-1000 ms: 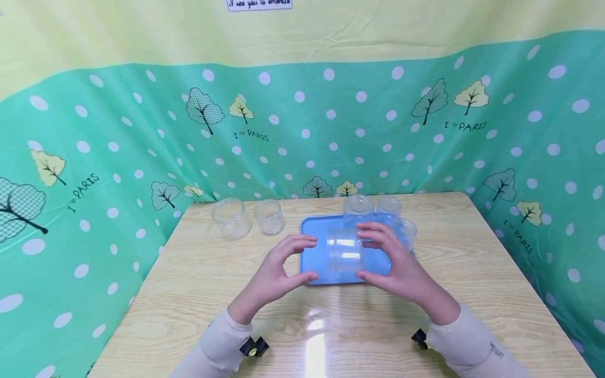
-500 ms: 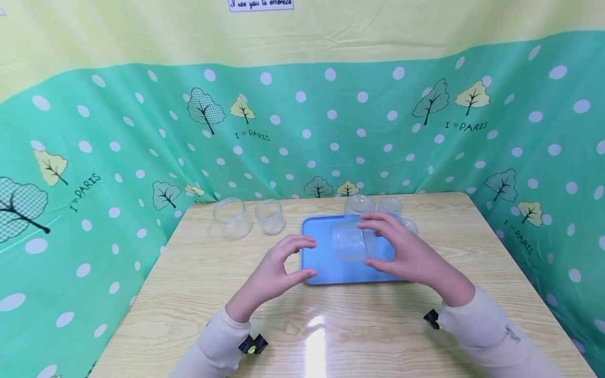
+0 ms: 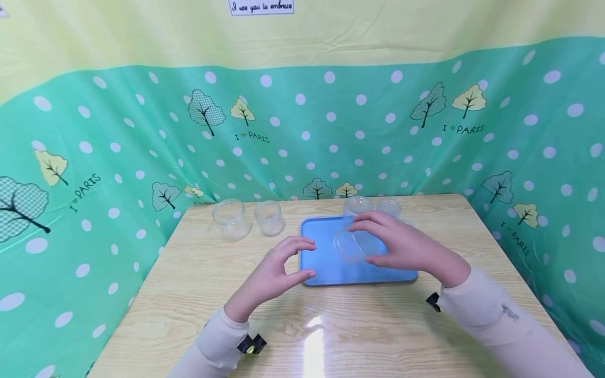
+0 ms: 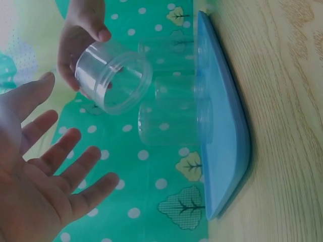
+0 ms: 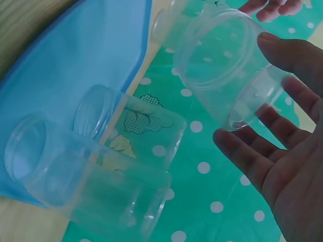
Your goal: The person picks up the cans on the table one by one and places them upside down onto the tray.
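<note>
Nearest, two arms in pale sleeves (image 3: 503,320) reach in over a wood-grain tabletop (image 3: 189,307). The left hand (image 3: 269,278) is in the air, its fingers spread and gently bent, thumb apart, holding nothing. The right hand (image 3: 406,245) grips a clear ridged-neck jar (image 3: 361,244) near its base, thumb on one side and fingers on the other. That jar is above a blue rectangular tray (image 3: 319,265), tilted, its mouth slanting downward. (Clear walls against blue make its outline hard to follow.) For a steady hold, the thumb and fingers would best stay opposite each other, pressing lightly so the thin-looking wall does not flex; turning the wrist slowly should keep the jar off its neighbours.

Toward the tray's far right, three mouth-down jars (image 4: 171,123) stand close together. Farther left, on the bare table, are a wide jar (image 3: 232,221) and a narrower jar (image 3: 270,219), both mouth-up.

Behind hangs a green and yellow polka-dot curtain (image 3: 392,152), printed with trees and "I PARIS", a small heart between the words. A framed caption (image 3: 262,7) at the top reads "I see you to embrace". No brand is legible on the jars.
</note>
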The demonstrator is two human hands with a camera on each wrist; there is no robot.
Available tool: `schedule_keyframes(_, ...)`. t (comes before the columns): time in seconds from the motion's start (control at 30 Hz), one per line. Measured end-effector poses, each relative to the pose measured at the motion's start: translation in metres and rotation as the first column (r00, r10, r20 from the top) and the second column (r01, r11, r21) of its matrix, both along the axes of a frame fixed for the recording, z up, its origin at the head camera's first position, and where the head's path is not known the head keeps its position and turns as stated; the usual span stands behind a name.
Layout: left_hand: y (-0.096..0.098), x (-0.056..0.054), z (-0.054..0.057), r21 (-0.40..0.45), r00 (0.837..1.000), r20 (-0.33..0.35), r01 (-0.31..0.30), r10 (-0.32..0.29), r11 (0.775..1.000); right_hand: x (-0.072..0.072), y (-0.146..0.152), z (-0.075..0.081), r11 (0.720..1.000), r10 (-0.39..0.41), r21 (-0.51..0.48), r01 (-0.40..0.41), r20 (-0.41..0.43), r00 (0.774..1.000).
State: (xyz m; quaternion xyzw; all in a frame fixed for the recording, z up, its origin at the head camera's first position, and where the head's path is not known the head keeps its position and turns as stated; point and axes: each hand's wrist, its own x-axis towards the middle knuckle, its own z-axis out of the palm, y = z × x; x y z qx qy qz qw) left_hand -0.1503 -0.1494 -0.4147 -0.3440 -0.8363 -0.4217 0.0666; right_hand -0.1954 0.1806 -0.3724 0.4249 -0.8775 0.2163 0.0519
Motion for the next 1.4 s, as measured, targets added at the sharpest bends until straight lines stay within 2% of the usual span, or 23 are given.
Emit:
schedule_keyframes(0.3,-0.001,-0.002,-0.003,-0.008,1.000,0.009,0.015,-0.015,1.000,-0.007,-0.010,0.012,0.983,-0.030,0.184,0.021,0.045,0.999)
schedule_keyframes(0.6,-0.001,0.001,-0.001,-0.048,1.000,0.014,0.011,-0.010,0.999,-0.012,-0.021,0.012,0.955,-0.003,0.296,-0.009,0.041,0.999)
schedule_keyframes(1.07,0.001,0.000,-0.004,-0.102,0.999,0.031,0.025,-0.022,0.994,-0.019,-0.028,0.011,0.930,-0.039,0.367,-0.001,0.101,0.994)
schedule_keyframes(1.4,0.002,-0.002,-0.006,-0.130,0.997,0.077,0.019,-0.009,0.991,-0.025,-0.030,0.004,0.921,-0.049,0.389,0.003,0.108,0.993)
